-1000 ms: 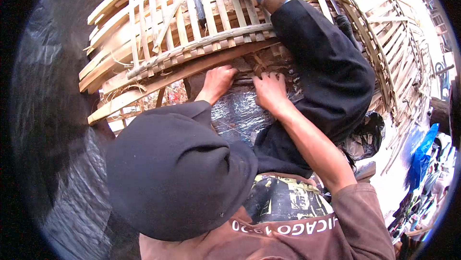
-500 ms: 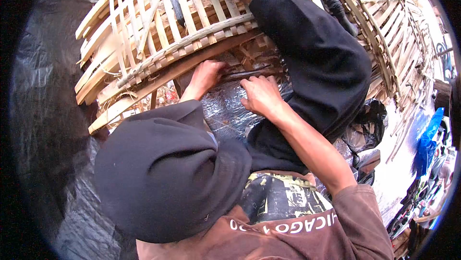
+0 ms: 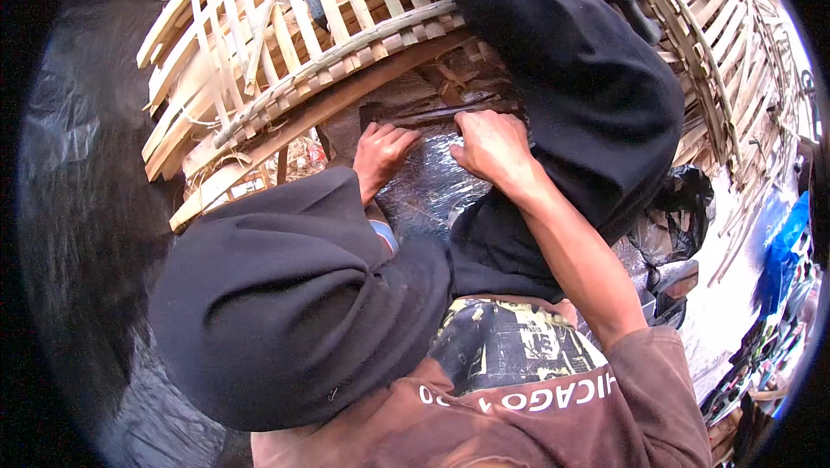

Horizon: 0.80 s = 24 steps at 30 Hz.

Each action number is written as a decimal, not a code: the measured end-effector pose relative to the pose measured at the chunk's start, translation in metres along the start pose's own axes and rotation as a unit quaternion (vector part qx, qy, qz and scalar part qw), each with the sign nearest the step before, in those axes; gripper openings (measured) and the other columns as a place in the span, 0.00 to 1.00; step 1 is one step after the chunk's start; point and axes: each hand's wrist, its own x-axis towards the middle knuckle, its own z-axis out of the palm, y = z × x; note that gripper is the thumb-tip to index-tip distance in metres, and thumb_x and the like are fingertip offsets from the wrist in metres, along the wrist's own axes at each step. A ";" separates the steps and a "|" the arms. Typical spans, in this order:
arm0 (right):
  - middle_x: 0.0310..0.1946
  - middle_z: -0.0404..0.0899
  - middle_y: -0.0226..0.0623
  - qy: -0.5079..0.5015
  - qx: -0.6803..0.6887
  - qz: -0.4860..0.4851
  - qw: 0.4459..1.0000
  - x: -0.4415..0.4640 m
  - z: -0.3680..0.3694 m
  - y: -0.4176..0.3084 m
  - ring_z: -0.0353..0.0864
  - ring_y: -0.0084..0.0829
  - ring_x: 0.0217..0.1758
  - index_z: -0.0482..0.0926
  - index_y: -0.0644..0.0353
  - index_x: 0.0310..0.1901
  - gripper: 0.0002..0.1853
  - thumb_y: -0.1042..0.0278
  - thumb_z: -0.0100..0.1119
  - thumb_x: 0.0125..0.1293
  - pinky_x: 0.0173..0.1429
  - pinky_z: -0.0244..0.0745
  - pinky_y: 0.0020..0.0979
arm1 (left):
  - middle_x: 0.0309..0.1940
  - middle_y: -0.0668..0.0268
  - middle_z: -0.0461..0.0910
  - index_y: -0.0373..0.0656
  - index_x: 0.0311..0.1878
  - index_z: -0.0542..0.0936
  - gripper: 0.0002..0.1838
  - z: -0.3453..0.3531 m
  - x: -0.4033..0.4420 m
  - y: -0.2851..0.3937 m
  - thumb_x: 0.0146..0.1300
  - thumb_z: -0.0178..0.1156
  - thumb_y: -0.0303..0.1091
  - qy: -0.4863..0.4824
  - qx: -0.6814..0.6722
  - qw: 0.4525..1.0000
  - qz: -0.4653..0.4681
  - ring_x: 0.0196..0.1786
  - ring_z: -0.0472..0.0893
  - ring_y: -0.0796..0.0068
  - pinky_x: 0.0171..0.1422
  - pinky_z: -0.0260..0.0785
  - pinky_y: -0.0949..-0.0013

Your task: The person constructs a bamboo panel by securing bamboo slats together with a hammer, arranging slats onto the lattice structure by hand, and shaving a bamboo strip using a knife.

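Both hands work over a shiny, wrinkled plastic sheet [image 3: 424, 196] between the bent legs. My left hand [image 3: 383, 157] is closed, fingers curled down at the sheet's upper left. My right hand [image 3: 494, 146] is closed too, its fingers and thumb bent onto the sheet's upper right part. The fingers seem to pinch the sheet, though their tips are partly hidden. Just beyond the fingers runs a dark narrow strip [image 3: 443, 112], lying crosswise; I cannot tell whether it is the sheet's folded edge.
Slatted bamboo frames [image 3: 285, 49] stand close beyond the hands, with more woven bamboo [image 3: 718, 27] at the right. A tool with a black handle [image 3: 624, 3] rests there. Crumpled black plastic [image 3: 679, 209] lies beside the right leg. Dark sheeting [image 3: 86, 165] covers the left side.
Both hands have moved a little toward the body, away from the dark strip. More of the strip now shows beyond the fingers. The view has shifted slightly.
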 end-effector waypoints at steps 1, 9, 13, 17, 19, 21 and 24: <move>0.32 0.84 0.52 0.008 0.007 -0.005 1.000 -0.001 0.000 0.000 0.86 0.51 0.40 0.82 0.63 0.38 0.17 0.57 0.67 0.53 0.47 0.79 0.49 | 0.35 0.72 0.83 0.50 0.40 0.83 0.09 0.002 -0.001 -0.001 0.55 0.68 0.34 0.021 -0.006 1.000 0.000 0.35 0.80 0.72 0.41 0.68 0.66; 0.33 0.84 0.54 0.019 0.039 -0.008 0.999 -0.007 -0.006 -0.004 0.85 0.52 0.41 0.82 0.63 0.40 0.19 0.56 0.65 0.54 0.48 0.79 0.50 | 0.44 0.64 0.80 0.47 0.41 0.84 0.16 -0.018 -0.004 -0.013 0.46 0.73 0.28 0.123 -0.026 0.991 -0.043 0.48 0.79 0.61 0.51 0.69 0.62; 0.34 0.84 0.54 0.021 0.029 -0.010 0.999 -0.006 -0.007 -0.005 0.85 0.53 0.42 0.82 0.63 0.42 0.19 0.56 0.65 0.55 0.48 0.79 0.50 | 0.47 0.67 0.79 0.51 0.39 0.86 0.16 -0.025 -0.014 -0.016 0.44 0.75 0.33 0.095 0.009 0.995 -0.025 0.53 0.76 0.63 0.58 0.65 0.60; 0.34 0.84 0.54 0.011 0.029 0.002 1.000 -0.007 -0.010 -0.007 0.85 0.53 0.42 0.81 0.62 0.43 0.19 0.56 0.65 0.56 0.49 0.79 0.50 | 0.53 0.69 0.75 0.53 0.43 0.87 0.17 -0.017 -0.026 -0.001 0.49 0.73 0.44 0.036 0.025 0.999 -0.031 0.59 0.71 0.65 0.62 0.59 0.58; 0.34 0.84 0.54 0.015 0.031 -0.002 0.999 -0.006 -0.008 -0.006 0.85 0.53 0.42 0.81 0.62 0.43 0.19 0.56 0.66 0.56 0.48 0.79 0.50 | 0.54 0.70 0.75 0.54 0.44 0.87 0.17 -0.005 -0.025 0.000 0.51 0.71 0.47 0.029 0.059 0.998 -0.003 0.59 0.71 0.67 0.63 0.58 0.59; 0.34 0.84 0.54 0.018 0.032 -0.006 0.999 -0.006 -0.004 -0.005 0.85 0.52 0.42 0.82 0.62 0.43 0.19 0.56 0.66 0.56 0.48 0.79 0.50 | 0.54 0.70 0.75 0.55 0.45 0.87 0.17 -0.003 -0.016 0.005 0.52 0.70 0.47 0.016 0.060 0.998 -0.010 0.59 0.71 0.68 0.62 0.59 0.60; 0.35 0.84 0.53 0.042 0.041 -0.007 0.998 -0.003 -0.001 -0.006 0.85 0.52 0.42 0.81 0.61 0.41 0.18 0.56 0.67 0.55 0.47 0.79 0.50 | 0.55 0.70 0.76 0.55 0.46 0.87 0.15 -0.005 -0.009 0.006 0.55 0.68 0.43 -0.018 0.039 0.999 -0.010 0.59 0.72 0.68 0.62 0.60 0.60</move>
